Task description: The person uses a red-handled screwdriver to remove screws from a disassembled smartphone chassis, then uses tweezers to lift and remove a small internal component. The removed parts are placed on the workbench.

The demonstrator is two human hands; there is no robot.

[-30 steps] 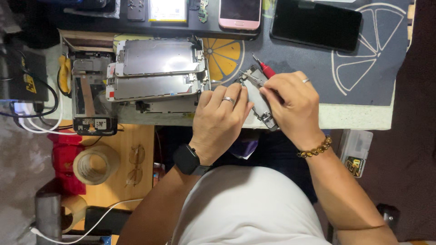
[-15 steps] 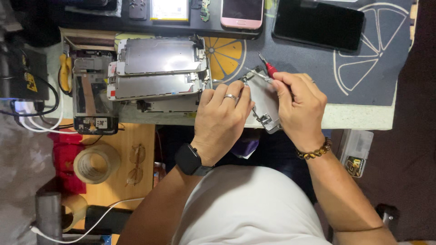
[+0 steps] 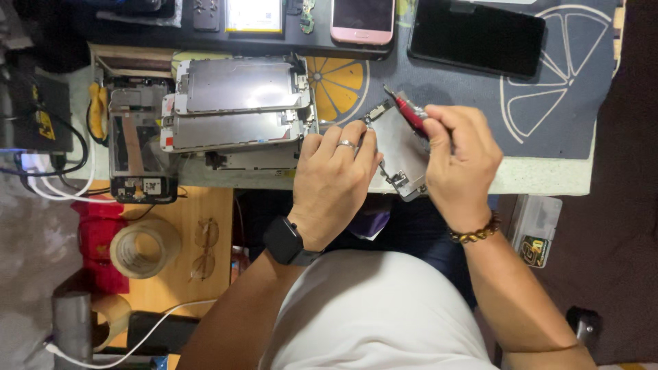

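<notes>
The left hand (image 3: 337, 179) is gripping the metal phone panel (image 3: 399, 147), its fingers closed over the panel's left edge and pressing it against the counter (image 3: 548, 179) edge. The panel is lying with its long axis running from upper left to lower right, its upper end pointing toward the orange slice printed on the dark mat (image 3: 576, 89) and its lower end overhanging the counter's front edge. The right hand (image 3: 458, 159) is clamped on a red-handled screwdriver (image 3: 410, 114), which is slanting across the panel's upper right corner with its tip pointing up and left. Just left of the panel, a stack of similar metal panels (image 3: 236, 103) is resting on the counter. Beyond the panel, a pink phone (image 3: 362, 17) and a black phone (image 3: 476, 35) are lying on the mat.
</notes>
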